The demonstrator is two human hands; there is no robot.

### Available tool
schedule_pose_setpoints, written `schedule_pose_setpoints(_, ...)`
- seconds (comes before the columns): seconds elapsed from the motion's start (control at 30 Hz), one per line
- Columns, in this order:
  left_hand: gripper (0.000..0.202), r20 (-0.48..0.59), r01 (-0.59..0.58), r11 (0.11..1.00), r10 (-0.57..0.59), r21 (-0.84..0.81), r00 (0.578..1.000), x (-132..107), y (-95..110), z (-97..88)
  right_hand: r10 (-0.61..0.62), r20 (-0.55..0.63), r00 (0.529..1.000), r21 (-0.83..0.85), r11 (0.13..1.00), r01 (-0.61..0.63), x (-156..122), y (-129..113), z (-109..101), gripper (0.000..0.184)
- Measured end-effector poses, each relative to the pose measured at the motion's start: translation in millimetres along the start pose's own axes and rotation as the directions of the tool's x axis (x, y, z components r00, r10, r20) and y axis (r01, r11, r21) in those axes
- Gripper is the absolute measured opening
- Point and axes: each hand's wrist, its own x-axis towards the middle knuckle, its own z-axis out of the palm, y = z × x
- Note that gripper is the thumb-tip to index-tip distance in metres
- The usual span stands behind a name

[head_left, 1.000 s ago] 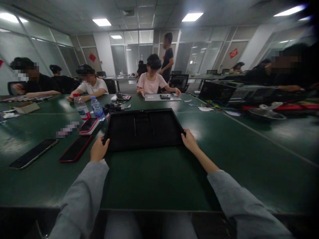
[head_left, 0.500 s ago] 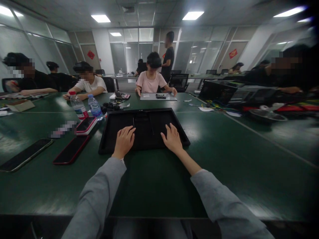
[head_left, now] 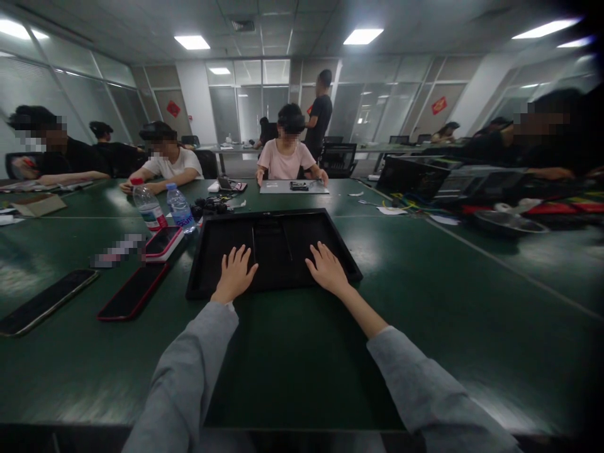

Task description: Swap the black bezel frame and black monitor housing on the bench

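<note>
A black rectangular casing (head_left: 271, 274), shallow with a raised rim like the plastic shell of a monitor, lies flat on the green table. Two thin lines or strips run across its middle. Over its near left part is my left hand (head_left: 234, 275), palm down with the fingers spread. My right hand (head_left: 326, 267) is at the near right part, likewise palm down and fingers apart. Neither hand grips anything. Whether the palms touch the casing or hover just above it, I cannot tell.
Left of the casing lie a red-edged phone (head_left: 134, 291), a pink-edged phone (head_left: 163, 242) and a dark phone (head_left: 50, 302). Two bottles (head_left: 150, 207) stand behind them. Opposite, a person (head_left: 287, 154) holds a flat panel (head_left: 295, 187). A metal bowl (head_left: 509, 223) is at right.
The fingers of both my hands have straightened and spread, the left more so. The casing stays in place. Across the table, the person's panel has shifted slightly left.
</note>
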Motion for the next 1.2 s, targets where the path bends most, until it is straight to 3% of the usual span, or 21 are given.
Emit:
schedule_pose_setpoints(0.13, 0.057, -0.010, -0.002, 1.000, 0.002, 0.007, 1.000, 0, 0, -1.3, 0.020, 0.024, 1.000, 0.012, 1.000, -0.021, -2, -5, -6, 0.065)
schedule_pose_setpoints(0.3, 0.053, -0.031, -0.011, 1.000, 0.012, 0.017, 0.999, -1, 0, -1.9, -0.023, -0.116, 0.993, -0.020, 1.000, 0.021, -4, -12, -15, 0.076)
schedule_pose_setpoints(0.5, 0.054, -0.048, -0.008, 0.996, 0.013, 0.086, 0.999, -3, 3, -4.5, 0.005, -0.024, 1.000, -0.015, 1.000, -0.005, -3, -11, -14, 0.081)
schedule_pose_setpoints(0.73, 0.053, -0.006, 0.043, 0.994, -0.042, 0.103, 0.999, -6, 11, -13.6, 0.004, 0.068, 0.998, -0.146, 0.989, 0.006, -4, -15, -17, 0.055)
schedule_pose_setpoints(0.97, 0.061, -0.012, 0.293, 0.948, -0.294, 0.125, 0.956, -5, 16, -18.1, 0.013, 0.087, 0.996, -0.155, 0.988, 0.001, -3, -15, -16, 0.053)
schedule_pose_setpoints(1.2, 0.059, -0.016, 0.277, 0.950, -0.278, 0.141, 0.960, -4, 15, -12.9, 0.011, 0.084, 0.996, -0.166, 0.986, 0.003, -3, -18, -19, 0.052)
